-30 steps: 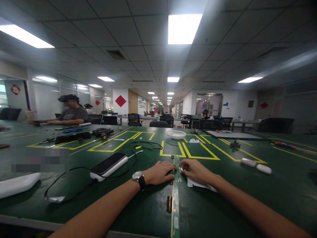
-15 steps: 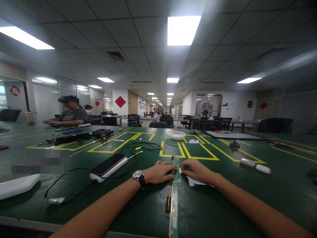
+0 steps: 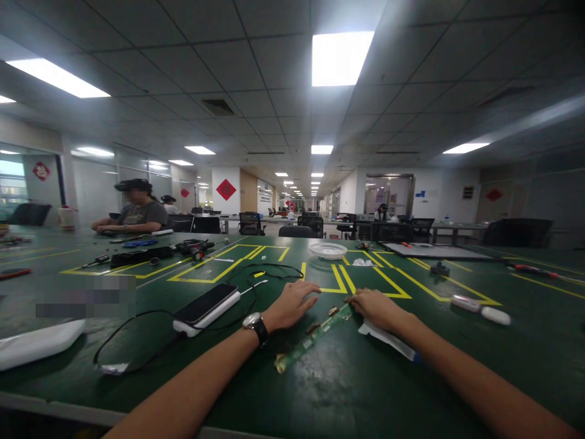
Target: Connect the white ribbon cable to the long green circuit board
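A long narrow green circuit strip (image 3: 312, 337) lies slantwise on the green table (image 3: 375, 390), one end near me, the other under my right hand. My right hand (image 3: 375, 306) rests fingers down on the strip's far end and grips it. My left hand (image 3: 291, 305), with a watch on the wrist, lies flat and open on the table just left of the strip. A white paper scrap (image 3: 381, 335) lies under my right wrist.
A phone on a white power bank (image 3: 206, 306) with black cables (image 3: 137, 341) lies to the left. A white basket (image 3: 328, 250), yellow floor-tape boxes (image 3: 365, 283) and small white devices (image 3: 479, 308) sit beyond. Another person (image 3: 134, 210) works at the far left among tools.
The strip, which ran straight away from me, has swung round to lie slantwise with my right hand on its far end. My left hand has come off it and moved slightly forward.
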`<state>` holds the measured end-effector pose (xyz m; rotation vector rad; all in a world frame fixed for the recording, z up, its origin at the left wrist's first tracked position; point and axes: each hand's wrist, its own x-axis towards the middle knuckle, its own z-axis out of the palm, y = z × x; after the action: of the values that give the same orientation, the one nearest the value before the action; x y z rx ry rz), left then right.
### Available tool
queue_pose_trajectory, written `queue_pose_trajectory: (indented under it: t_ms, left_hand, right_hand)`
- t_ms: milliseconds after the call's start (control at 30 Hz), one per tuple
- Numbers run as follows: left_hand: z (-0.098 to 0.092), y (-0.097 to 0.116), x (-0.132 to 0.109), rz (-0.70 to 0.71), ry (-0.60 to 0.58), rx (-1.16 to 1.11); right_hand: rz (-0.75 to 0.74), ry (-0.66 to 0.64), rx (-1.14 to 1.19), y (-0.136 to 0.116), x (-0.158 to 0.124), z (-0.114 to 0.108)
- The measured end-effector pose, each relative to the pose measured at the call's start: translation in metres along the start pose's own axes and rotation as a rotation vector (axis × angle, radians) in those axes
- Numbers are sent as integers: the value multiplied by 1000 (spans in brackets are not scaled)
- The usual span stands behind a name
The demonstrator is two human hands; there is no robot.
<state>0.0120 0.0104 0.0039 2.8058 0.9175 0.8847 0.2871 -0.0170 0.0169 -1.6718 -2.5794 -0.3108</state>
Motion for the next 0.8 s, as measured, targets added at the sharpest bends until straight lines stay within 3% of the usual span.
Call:
queue_pose_trajectory:
  t_ms: [67, 167, 333, 500, 800]
  left_hand:
    - [-1, 0, 0, -5, 11, 5]
    - [-4, 1, 1, -12, 26, 17]
    - [-7, 5, -1, -22, 8, 80]
    - [-5, 10, -3, -2, -45, 136]
    - [-2, 5, -5, 23, -69, 178]
  right_hand:
    - [187, -53, -98, 15, -5, 0]
    - [307, -77, -117, 26, -11, 0]
    - [368, -36, -78, 9, -10, 8]
    - [304, -9, -166, -10, -11, 19]
    - [372, -101, 27, 7, -10, 34]
